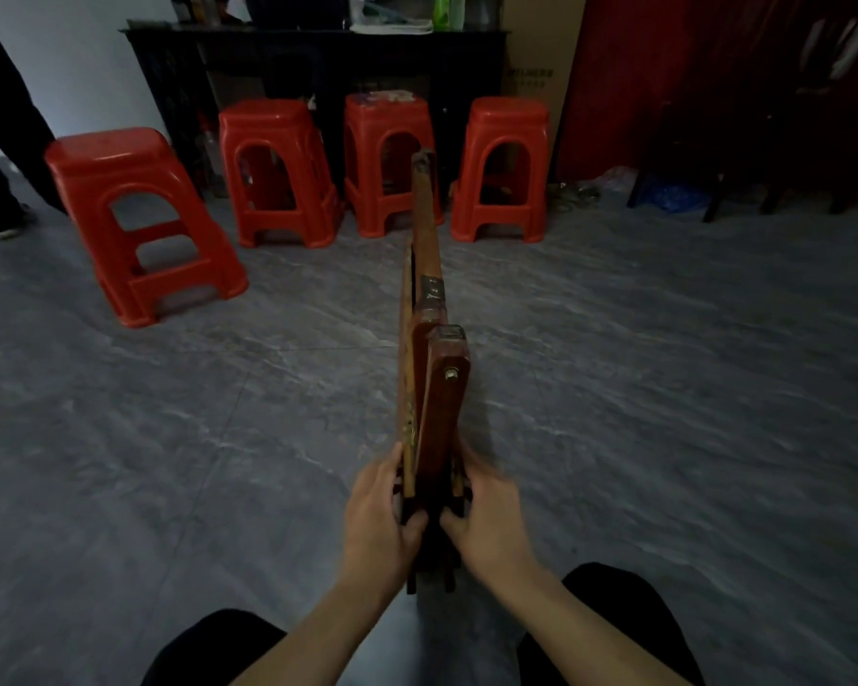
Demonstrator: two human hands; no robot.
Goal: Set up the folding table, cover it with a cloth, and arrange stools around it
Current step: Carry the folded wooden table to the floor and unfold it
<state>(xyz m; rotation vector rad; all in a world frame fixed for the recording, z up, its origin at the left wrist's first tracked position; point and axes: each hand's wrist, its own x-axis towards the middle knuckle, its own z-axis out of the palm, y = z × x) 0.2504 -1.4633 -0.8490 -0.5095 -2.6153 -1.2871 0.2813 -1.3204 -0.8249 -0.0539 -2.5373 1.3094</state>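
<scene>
Table: I see the folded reddish-brown wooden folding table [427, 339] standing on edge on the grey marbled tile floor [664, 388], its thin side toward me, running away toward the stools.
Table fittings: a metal bolt shows on the near leg piece, and a grey metal plate sits farther along the top edge.
Left hand: my left hand [382, 517] is clasped around the table's near end from the left, fingers curled onto the wood.
Right hand: my right hand [486, 517] grips the same near end from the right, thumb hooked in toward the middle; it looks slightly blurred.
Stools: four red moulded plastic stools [288, 170] stand in a rough row beyond the table; the leftmost sits nearer to me and apart from the other three.
Background: a dark cabinet [318, 56] with bottles on top stands behind the stools, with a cardboard box [541, 56] beside it.
Bystander: dark trouser legs [1, 141] of another person show at far left.
Cloth: I cannot tell where one is.
</scene>
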